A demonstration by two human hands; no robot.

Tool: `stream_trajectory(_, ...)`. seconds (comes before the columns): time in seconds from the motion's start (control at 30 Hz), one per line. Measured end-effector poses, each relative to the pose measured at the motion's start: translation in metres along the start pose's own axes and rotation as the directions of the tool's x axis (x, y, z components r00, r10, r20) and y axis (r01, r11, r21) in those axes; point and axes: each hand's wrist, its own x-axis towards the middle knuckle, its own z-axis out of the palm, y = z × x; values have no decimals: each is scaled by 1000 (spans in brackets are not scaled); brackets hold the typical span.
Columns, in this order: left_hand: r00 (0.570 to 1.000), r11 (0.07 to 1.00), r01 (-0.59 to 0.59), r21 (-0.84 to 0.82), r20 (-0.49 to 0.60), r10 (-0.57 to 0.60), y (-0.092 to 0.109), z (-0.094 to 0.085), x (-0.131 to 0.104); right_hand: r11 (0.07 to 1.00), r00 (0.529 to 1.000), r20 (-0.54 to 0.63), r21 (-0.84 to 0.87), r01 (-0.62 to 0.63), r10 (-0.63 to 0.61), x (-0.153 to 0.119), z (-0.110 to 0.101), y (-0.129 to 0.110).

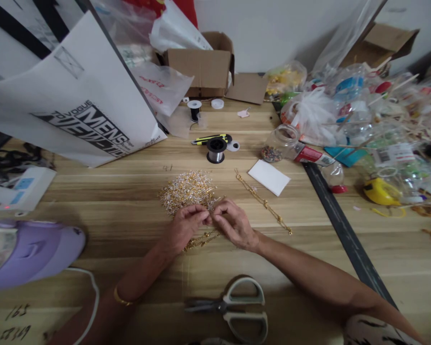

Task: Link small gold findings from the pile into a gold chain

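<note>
My left hand (pixel 187 224) and my right hand (pixel 235 224) meet fingertip to fingertip near the middle of the wooden table, both pinched. What lies between the fingertips is too small to make out. Just beyond them is a heap of small gold and silver pieces (pixel 187 188). A gold beaded chain (pixel 202 239) lies beneath my hands, partly hidden by them. To the right, another gold chain (pixel 265 203) is stretched out beside a white card (pixel 269 177). Scissors (pixel 233 306) with pale handles rest nearer to me, blades pointing left.
A wire spool (pixel 215 150) and a yellow cutter (pixel 201 140) lie beyond the heap. A jar of beads (pixel 278 143) and bagged clutter (pixel 362 124) fill the right. At left are a purple iron (pixel 39 254), its cord, and a large white bag (pixel 82 96).
</note>
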Motion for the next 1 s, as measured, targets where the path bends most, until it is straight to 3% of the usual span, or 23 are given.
stream_trajectory(0.47,1000,1000,-8,18,2,8,0,0,0,1000,1000,9,4,-30,30,-1,0,1)
stream_trajectory(0.77,994,971,-92,220,-36,103,3,-2,-1,998,999,14,27,-48,47,0,0,2)
stream_trajectory(1.0,989,931,-137,338,-6,148,5,-5,-2,997,997,23,17,-73,73,0,0,2)
